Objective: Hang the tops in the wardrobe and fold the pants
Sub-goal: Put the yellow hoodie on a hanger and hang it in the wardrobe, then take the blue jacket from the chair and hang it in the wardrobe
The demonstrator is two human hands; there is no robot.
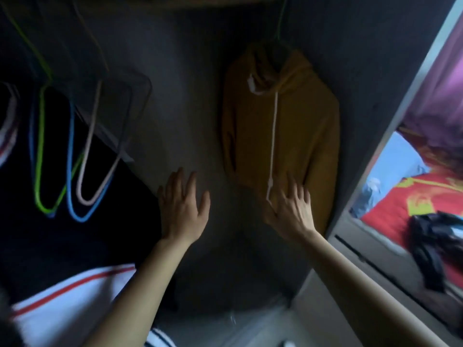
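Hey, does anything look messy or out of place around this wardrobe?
The mustard hoodie has its white drawstring dangling long on one side, seemingly pulled uneven. A dark garment lies crumpled on the red bedding to the right.

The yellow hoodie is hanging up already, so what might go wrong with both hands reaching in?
The right hand is low on the hoodie, beside its white drawstring; a snagged cord might tug it off the green hanger. The left hand is near the empty hangers and might knock them.
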